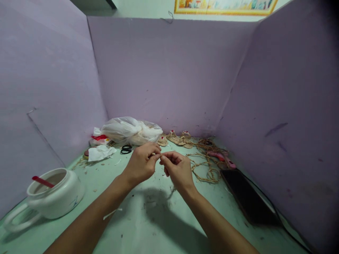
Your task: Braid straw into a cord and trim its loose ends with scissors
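My left hand [145,160] and my right hand [178,168] meet above the middle of the table, their thumbs and fingertips pinched close together. Whatever lies between the fingertips is too small and too covered to name. Behind my hands, small woven straw pieces with red and white bits [180,138] rest along the back wall. To the right of my right hand spreads a loose tangle of brown twisted cord [209,173]. Black-handled scissors [126,149] lie just left of my left hand, their blades partly hidden.
A white mug-like pot [57,203] holding a red stick stands at left. A tied plastic bag [129,130] and crumpled tissue [100,153] sit at the back left. On the right are a pink-handled tool [221,158], a dark flat slab [249,197] and a black cable [275,210].
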`<state>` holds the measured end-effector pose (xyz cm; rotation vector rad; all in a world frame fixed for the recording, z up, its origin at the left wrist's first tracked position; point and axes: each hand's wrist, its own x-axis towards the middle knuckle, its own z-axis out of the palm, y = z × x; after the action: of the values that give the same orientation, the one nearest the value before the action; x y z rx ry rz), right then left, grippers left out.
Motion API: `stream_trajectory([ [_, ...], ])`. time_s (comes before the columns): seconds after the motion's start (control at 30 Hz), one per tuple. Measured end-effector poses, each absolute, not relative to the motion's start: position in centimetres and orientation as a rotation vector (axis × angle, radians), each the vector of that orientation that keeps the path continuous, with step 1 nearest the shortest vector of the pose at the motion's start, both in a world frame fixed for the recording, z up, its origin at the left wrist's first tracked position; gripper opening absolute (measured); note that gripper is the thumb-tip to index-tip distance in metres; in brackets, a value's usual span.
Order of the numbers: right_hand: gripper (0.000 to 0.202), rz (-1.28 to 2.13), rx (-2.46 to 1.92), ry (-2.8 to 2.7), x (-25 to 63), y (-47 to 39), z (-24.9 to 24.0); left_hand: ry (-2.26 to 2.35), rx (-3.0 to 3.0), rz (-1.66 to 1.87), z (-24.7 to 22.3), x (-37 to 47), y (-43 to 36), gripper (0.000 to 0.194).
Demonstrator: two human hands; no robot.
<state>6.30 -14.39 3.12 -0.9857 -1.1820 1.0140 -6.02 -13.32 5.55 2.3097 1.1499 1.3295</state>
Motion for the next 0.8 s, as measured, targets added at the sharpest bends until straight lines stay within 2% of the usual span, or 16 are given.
stream_trajectory([
  [0.07, 0.01, 1.023, -0.982, -1.159, 6.3, -14.3, 3.0, 1.249, 2.218, 1.3, 5.3, -6.0, -13.3, 0.006],
  [0.17, 0.01, 1.074, -0.922, -1.119, 6.3, -14.2, 2.8, 1.321, 2.156, 1.255, 5.1, -6.0, -13.2, 0.008],
  [0.43, 0.016, 1.41, -0.71, -1.001, 6.3, -14.3, 3.2, 1.314, 2.379, 1.275, 5.3, -6.2, -12.8, 0.013],
  [0.53, 0.017, 1.505, -0.706, -0.918, 6.4, -14.2, 3.4, 1.281, 2.441, 1.41, 5.2, -6.2, -12.9, 0.013],
  [0.67, 0.019, 1.531, -0.722, -0.776, 6.6, -13.8, 3.4, 1.166, 2.528, 1.636, 5.2, -6.1, -13.5, 0.014],
  [0.8, 0.021, 1.507, -0.718, -0.765, 6.6, -13.6, 3.4, 1.135, 2.629, 1.532, 5.1, -6.0, -13.9, 0.014],
])
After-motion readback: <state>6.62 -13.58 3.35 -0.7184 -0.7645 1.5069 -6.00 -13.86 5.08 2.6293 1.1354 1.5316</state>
